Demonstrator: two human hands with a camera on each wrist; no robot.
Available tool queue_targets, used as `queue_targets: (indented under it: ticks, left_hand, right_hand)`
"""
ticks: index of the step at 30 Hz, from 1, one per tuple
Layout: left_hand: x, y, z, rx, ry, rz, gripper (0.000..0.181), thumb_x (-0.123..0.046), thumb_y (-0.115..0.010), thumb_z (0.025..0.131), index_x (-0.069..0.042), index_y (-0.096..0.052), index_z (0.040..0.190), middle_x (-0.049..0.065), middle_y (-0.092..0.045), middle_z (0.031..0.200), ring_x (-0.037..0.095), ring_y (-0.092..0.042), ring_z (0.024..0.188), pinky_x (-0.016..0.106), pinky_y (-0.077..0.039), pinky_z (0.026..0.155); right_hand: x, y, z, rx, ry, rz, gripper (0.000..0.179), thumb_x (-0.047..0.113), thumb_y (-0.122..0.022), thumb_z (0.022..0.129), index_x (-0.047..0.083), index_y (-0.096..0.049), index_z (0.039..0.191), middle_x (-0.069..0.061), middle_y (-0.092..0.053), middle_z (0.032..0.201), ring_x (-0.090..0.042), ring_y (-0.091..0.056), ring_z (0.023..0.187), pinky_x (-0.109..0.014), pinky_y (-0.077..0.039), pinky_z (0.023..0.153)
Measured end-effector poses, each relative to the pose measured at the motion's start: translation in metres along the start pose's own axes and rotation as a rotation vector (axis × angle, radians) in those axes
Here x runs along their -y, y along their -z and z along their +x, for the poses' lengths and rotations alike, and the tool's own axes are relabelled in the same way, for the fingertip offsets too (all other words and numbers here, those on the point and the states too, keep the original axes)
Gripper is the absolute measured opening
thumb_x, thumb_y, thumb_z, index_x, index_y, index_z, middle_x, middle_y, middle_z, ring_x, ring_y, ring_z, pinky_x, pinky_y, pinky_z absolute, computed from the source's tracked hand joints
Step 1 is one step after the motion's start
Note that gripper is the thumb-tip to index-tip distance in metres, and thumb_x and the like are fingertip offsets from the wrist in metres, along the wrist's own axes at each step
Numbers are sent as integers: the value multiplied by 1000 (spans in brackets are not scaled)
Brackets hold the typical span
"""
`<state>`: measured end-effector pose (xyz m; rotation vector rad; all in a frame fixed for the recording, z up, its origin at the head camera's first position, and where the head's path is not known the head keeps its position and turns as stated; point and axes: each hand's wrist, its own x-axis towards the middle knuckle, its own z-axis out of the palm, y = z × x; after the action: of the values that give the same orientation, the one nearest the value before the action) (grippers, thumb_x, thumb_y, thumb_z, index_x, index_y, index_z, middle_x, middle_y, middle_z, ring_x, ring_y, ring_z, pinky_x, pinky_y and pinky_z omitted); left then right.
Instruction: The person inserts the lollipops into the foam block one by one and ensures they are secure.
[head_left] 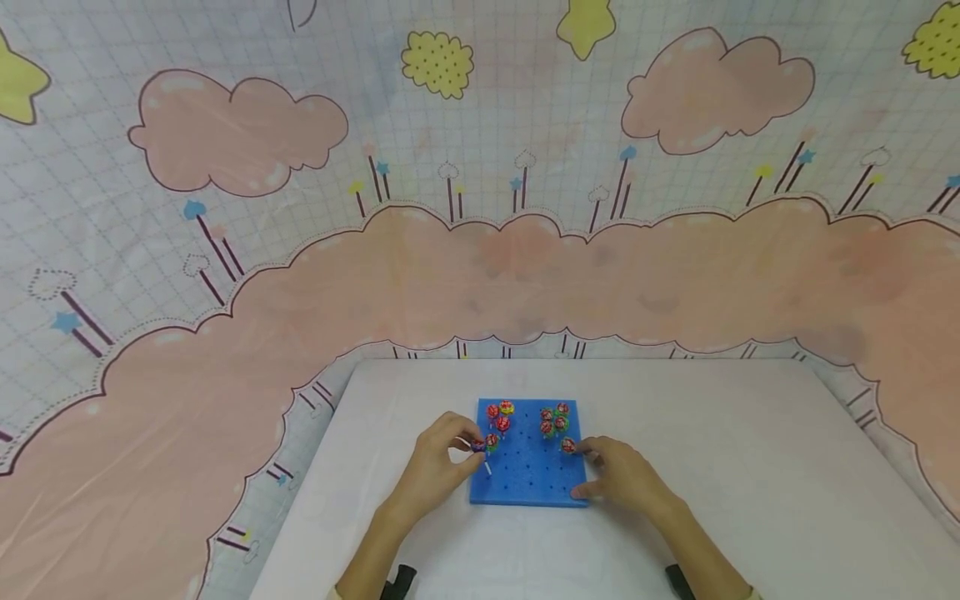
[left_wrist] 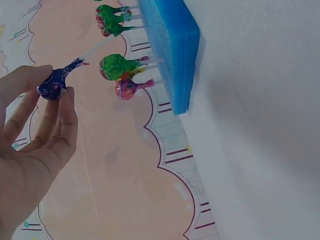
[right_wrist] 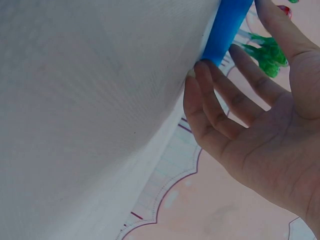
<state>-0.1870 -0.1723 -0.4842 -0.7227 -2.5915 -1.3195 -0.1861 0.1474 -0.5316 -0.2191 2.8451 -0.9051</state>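
Observation:
My left hand (head_left: 438,457) pinches a lollipop (left_wrist: 52,86) in a dark blue wrapper between thumb and fingers. Its white stick (left_wrist: 96,48) points toward a blue pegboard (head_left: 528,493) and overlaps the board's left part in the head view. Along the board's right edge rests my right hand (head_left: 621,473), thumb near the front corner and fingers farther back. In the right wrist view its loosely bent fingers (right_wrist: 239,97) reach the board's side. A red-and-green lollipop (head_left: 567,446) stands in the board close to those fingertips.
Several wrapped lollipops stand in the board: one group (head_left: 503,423) at the back left, another (head_left: 547,427) at the back right. Rows of small holes run across its top. The board lies on a white table (head_left: 720,433), before a cloud-patterned cloth backdrop (head_left: 540,267).

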Motion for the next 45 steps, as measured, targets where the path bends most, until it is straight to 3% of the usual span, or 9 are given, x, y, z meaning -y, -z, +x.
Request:
queue_targets:
  ticks: [11, 15, 23, 29, 41, 45]
  left_hand:
    - [-2, -9, 15, 8, -89, 38, 28, -4, -83, 89, -20, -67, 106, -12, -59, 108, 5, -62, 103, 31, -61, 87]
    - [-1, -12, 19, 23, -80, 45, 30, -5, -84, 88, -21, -67, 107, -13, -60, 107, 5, -63, 101, 34, -61, 87]
    - [-2, -15, 23, 34, -41, 36, 29, -5, -83, 89, -19, -68, 109, -9, -62, 106, 22, -67, 103, 46, -60, 90]
    - [0, -18, 29, 32, -41, 34, 28, -1, -83, 88, -16, -70, 108, -6, -63, 106, 27, -67, 102, 49, -60, 90]
    - [7, -25, 33, 29, -56, 96, 26, -3, -83, 88, -15, -70, 107, -6, -63, 105, 27, -69, 99, 40, -60, 90]
    - [7, -28, 34, 21, -57, 95, 25, -3, -82, 89, -14, -70, 107, -5, -63, 106, 28, -69, 99, 43, -60, 90]
  right_hand:
    - [-1, 1, 0, 7, -12, 18, 66, 33, -98, 69, 14, -72, 126, -3, -72, 118, -24, -66, 107, -49, -58, 93]
    - [-1, 2, 0, 6, -6, 20, 66, 32, -98, 69, 14, -72, 126, -3, -72, 118, -25, -66, 108, -49, -58, 94]
    - [-1, 3, 1, 3, 3, 29, 65, 31, -99, 68, 14, -72, 125, -3, -73, 117, -25, -67, 108, -49, -57, 94]
    - [-1, 5, 1, 8, -2, 27, 66, 31, -99, 69, 13, -72, 126, -4, -72, 118, -26, -67, 109, -50, -57, 95]
    - [0, 5, 1, 12, -8, 29, 67, 33, -98, 69, 13, -71, 127, -4, -72, 120, -27, -67, 110, -50, -57, 95]
    - [2, 5, 0, 6, -8, 31, 67, 31, -99, 68, 13, -71, 127, -5, -73, 120, -27, -67, 110, -51, -57, 95]
